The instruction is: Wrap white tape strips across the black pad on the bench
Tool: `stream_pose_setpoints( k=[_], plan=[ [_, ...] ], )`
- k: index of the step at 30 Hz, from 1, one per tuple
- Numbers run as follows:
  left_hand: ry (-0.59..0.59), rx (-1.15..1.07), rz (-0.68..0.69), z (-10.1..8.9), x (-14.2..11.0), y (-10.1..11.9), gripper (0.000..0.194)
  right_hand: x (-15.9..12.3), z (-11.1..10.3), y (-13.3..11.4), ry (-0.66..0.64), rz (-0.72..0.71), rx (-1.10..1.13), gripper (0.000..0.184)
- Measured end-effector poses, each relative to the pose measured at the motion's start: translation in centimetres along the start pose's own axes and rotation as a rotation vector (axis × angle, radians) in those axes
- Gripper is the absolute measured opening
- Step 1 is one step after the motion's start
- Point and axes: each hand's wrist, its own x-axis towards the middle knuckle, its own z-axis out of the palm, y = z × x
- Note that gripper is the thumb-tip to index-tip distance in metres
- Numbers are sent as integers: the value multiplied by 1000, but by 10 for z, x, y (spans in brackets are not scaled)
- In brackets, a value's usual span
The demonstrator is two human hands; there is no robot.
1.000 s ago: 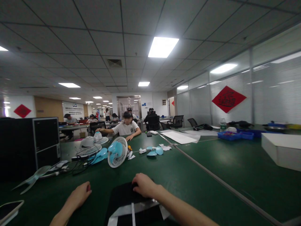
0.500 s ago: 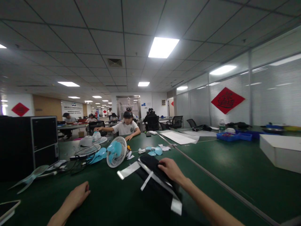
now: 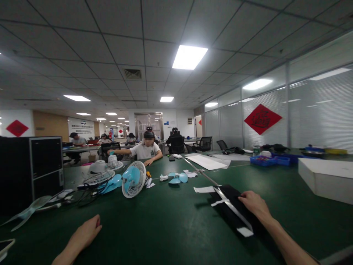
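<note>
My right hand point(image 3: 255, 204) grips the edge of a flat black folded piece point(image 3: 230, 212) with a silver strip along it and white tabs sticking out. The piece is tilted over the green table point(image 3: 154, 228), right of the middle; its exact kind I cannot tell. At the lower left, my left hand point(image 3: 86, 232) rests on or just above the tabletop, fingers curled in, with nothing visible in it. Closest beyond that hand stands a white fan grille with blue blades point(image 3: 134, 179).
Fan parts, cables and a black computer case point(image 3: 46, 165) occupy the left. Loose blue blades point(image 3: 178, 177) lie mid-table. A co-worker point(image 3: 147, 149) sits opposite. White sheets point(image 3: 205, 161), blue trays point(image 3: 261, 161) and a white box point(image 3: 325, 180) stand toward the right.
My right hand has carried the black piece to the right, across the table's metal seam. My left hand stays nearly in place, and the view has shifted slightly.
</note>
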Motion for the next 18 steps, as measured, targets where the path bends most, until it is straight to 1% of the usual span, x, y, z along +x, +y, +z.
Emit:
stream_pose_setpoints(
  k=[5, 10, 12, 16, 18],
  plan=[
    [46, 48, 5, 2, 2, 0, 16, -1, 5, 8, -22, 47, -19, 24],
    [13, 12, 2, 3, 3, -2, 18, -7, 5, 5, -11, 59, -48, 18],
    [10, 5, 6, 2, 3, -3, 19, -10, 3, 2, 11, 40, -73, 19],
    [-6, -1, 8, 0, -1, 1, 19, -25, -1, -2, 111, -21, -129, 25],
    [-25, -12, 3, -2, -3, 3, 20, -38, -4, 2, 103, -7, -104, 29]
  ],
)
